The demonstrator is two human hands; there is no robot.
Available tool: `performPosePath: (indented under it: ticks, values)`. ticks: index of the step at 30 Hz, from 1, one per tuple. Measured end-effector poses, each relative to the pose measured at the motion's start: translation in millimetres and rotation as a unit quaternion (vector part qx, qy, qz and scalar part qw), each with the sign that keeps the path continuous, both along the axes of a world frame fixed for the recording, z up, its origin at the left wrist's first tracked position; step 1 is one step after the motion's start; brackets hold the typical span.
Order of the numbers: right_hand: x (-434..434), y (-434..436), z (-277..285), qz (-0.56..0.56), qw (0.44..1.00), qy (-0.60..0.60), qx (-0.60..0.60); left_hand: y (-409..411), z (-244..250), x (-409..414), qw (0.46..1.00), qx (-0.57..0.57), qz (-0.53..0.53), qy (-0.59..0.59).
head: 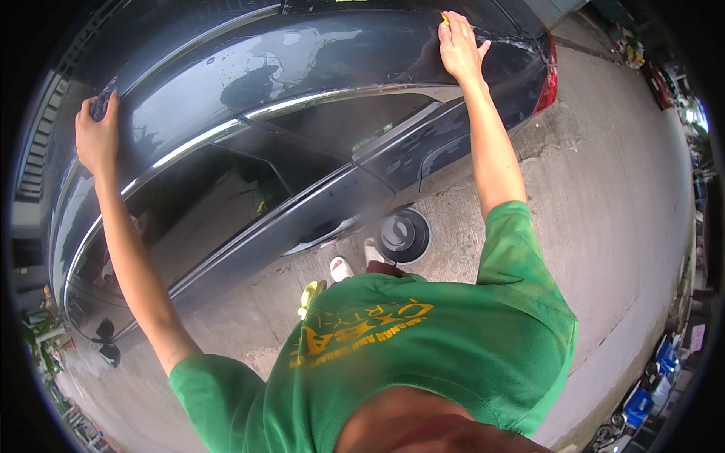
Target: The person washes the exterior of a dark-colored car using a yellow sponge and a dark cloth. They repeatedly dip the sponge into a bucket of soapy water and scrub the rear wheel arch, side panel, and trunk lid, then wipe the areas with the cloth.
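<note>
A dark car (pixel 317 62) with a wet roof stands before me, its side windows facing me. At the upper left, my left hand (pixel 97 136) grips a dark object (pixel 102 105) on the roof, perhaps a cloth or part of a rack; I cannot tell which. My right hand (pixel 461 51) lies on the roof toward the rear, fingers over a small yellow thing (pixel 444 19), likely a sponge or cloth, mostly hidden under the palm. Water drops and patches spread over the roof between my hands.
A black bucket (pixel 420 249) stands on the concrete by my sandalled feet (pixel 341 269). A yellow-green cloth (pixel 310 297) hangs at my waist. The side mirror (pixel 107 345) sticks out at lower left, and a red tail light (pixel 548 85) sits at the car's rear corner.
</note>
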State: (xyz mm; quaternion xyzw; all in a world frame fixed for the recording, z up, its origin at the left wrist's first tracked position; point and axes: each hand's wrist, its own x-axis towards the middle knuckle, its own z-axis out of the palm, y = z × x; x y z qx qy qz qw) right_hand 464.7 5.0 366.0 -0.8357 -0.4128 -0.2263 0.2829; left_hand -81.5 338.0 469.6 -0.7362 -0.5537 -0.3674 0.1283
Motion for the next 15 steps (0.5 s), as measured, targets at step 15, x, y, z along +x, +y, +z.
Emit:
performPosePath:
  ticks: [15]
  values:
    - [-39.0,25.0,-2.7,0.077,0.993,-0.073,0.049,-48.6,-19.1,-42.4,0.995,0.050,0.067,-0.056]
